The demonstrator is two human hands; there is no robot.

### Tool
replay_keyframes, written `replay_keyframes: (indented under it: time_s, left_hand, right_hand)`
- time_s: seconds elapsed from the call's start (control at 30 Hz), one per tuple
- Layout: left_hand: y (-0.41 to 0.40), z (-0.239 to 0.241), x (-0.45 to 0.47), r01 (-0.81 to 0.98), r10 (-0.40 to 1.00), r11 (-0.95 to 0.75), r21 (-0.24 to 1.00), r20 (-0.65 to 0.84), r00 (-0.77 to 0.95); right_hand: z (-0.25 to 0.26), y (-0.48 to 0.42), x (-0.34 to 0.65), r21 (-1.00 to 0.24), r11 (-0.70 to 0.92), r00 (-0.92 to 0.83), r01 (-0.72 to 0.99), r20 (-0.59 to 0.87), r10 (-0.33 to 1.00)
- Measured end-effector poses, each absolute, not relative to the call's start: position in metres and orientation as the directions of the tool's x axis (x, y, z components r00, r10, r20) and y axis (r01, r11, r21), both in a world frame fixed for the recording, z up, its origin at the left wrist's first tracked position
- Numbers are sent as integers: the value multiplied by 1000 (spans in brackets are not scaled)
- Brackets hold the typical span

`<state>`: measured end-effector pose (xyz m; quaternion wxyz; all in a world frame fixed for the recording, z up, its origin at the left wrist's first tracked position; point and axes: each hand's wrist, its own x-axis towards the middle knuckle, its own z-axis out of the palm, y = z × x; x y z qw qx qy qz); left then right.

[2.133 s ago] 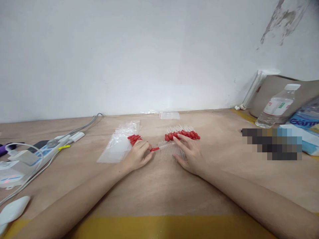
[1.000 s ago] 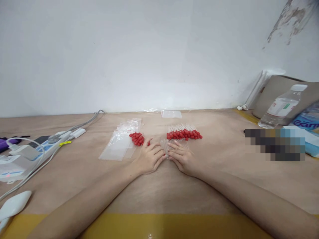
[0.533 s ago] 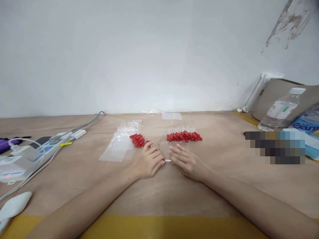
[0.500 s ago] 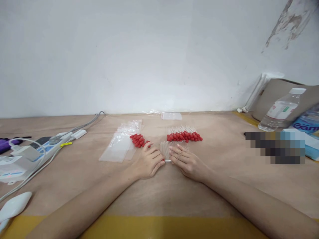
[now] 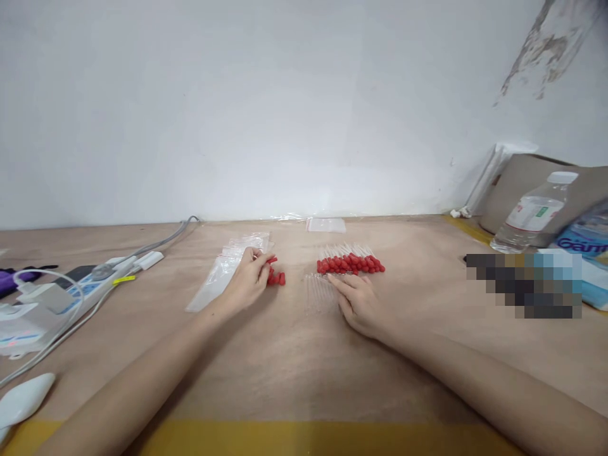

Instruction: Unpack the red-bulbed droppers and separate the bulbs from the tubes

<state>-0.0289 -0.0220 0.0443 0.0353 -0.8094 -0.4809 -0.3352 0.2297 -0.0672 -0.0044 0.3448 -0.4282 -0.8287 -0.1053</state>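
My left hand [image 5: 249,276] is pinched at the pile of red rubber bulbs [image 5: 275,278], with one red bulb [image 5: 272,259] at its fingertips. Part of the pile is hidden behind the fingers. My right hand [image 5: 361,301] lies low with its fingers stretched over a row of clear glass tubes [image 5: 319,292]. Its fingertips come near the top ends of the tubes. Just beyond it, a bundle of droppers [image 5: 350,261] lies with red bulbs facing me and clear stems pointing toward the wall.
Clear zip bags [image 5: 211,285] lie left of my left hand, and another small bag [image 5: 326,225] is by the wall. A power strip [image 5: 90,285] with cables occupies the left side. A water bottle [image 5: 534,212] and a cardboard box [image 5: 503,190] stand at the right.
My left hand has moved away from the glass tubes, up and left to the red bulbs. My right hand has stayed over the tubes, its fingers shifting slightly.
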Motion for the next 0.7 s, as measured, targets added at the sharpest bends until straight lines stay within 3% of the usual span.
replay_keyframes:
  time_s: [0.17, 0.33, 0.43, 0.53, 0.7]
  left_hand:
    - [-4, 44, -28, 847, 769, -512, 146, 517, 376]
    - [-1, 35, -22, 900, 781, -435, 14, 504, 370]
    - [-3, 34, -21, 901, 783, -434, 9, 499, 372]
    - [-6, 36, -22, 902, 772, -431, 21, 526, 357]
    - [-7, 41, -20, 904, 741, -427, -9, 570, 355]
  right_hand:
    - [10, -62, 210, -155, 573, -363, 805, 636, 681]
    - [7, -52, 191, 74, 574, -471, 816, 659, 586]
    - [1, -49, 183, 158, 589, -533, 792, 648, 543]
    - [-3, -52, 178, 138, 615, -550, 776, 625, 554]
    - [-2, -61, 170, -5, 615, -499, 789, 579, 645]
